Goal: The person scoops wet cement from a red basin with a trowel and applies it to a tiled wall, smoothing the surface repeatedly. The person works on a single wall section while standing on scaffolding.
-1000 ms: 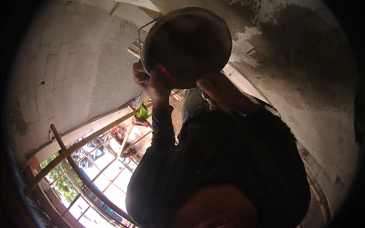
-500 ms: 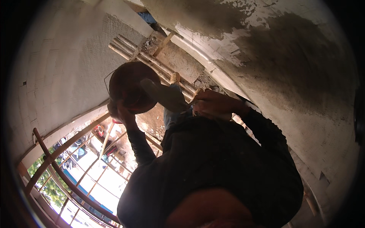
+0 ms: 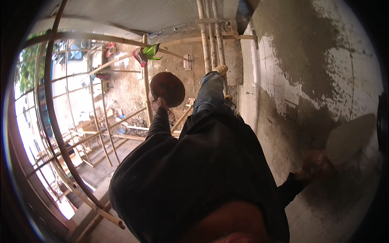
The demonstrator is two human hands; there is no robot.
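Observation:
My left hand (image 3: 159,104) is closed on the rim of a dark round bucket (image 3: 168,89) with a reddish-brown inside, held out in front of my left side. What lies in the bucket is too dark to make out. Far to the right, my right hand (image 3: 317,163), somewhat blurred, is closed round the grip of a trowel (image 3: 351,138) with a broad, pale grey blade. The blade is at the plastered wall (image 3: 291,121); whether it touches is hard to tell. Dark, damp plaster covers part of that wall beside bare pale patches.
Bamboo poles (image 3: 213,44) lie side by side ahead, with my shoe (image 3: 221,69) on them. On the left stands a pole scaffold (image 3: 50,101) with a lower level beyond. A green and red cloth (image 3: 148,53) hangs on one pole. Rubble lies below.
My right hand and trowel have swung from beside the bucket to the wall on the right. My view has turned, and the bucket is now farther from my right hand.

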